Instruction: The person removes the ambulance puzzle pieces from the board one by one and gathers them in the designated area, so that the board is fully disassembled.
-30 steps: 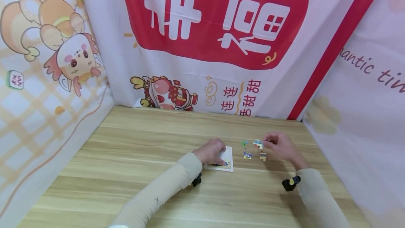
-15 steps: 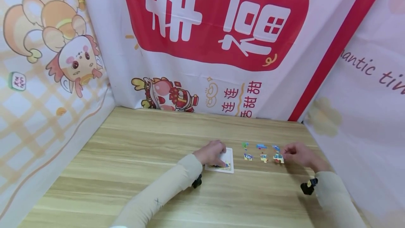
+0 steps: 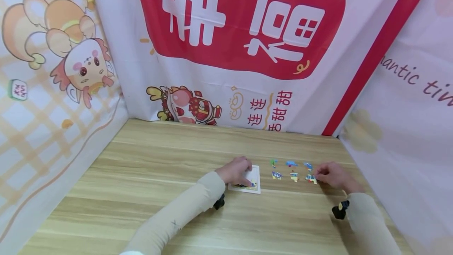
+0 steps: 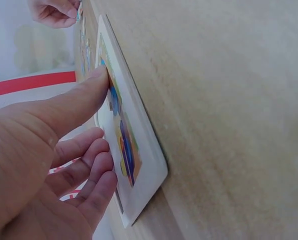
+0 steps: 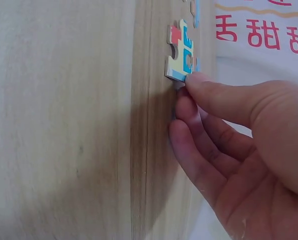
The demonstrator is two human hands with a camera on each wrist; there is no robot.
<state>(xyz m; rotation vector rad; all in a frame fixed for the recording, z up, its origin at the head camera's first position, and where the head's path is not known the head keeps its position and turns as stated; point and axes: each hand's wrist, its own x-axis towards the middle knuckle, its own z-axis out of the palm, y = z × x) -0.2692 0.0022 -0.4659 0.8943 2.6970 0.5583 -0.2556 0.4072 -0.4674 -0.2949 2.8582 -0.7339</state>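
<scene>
My left hand rests on a white-framed puzzle board flat on the table. Its thumb presses on the colourful picture inside the frame, while the other fingers lie loosely bent along the board in the left wrist view. Part of the board is hidden beneath this hand. Over on the right, my right hand pinches a puzzle piece by its edge between thumb and index finger. This piece is cream with blue window shapes and a red patch, and it sits close over the tabletop at the near right end of the loose pieces.
Between the hands lie more puzzle pieces: a green one, blue ones, a purple-and-white one and a cream one. Printed cloth hangs behind the wooden table and along both sides.
My right hand has moved right with the cream-and-blue puzzle piece, from the back of the loose pieces to their near right end. The left hand stays on the board.
</scene>
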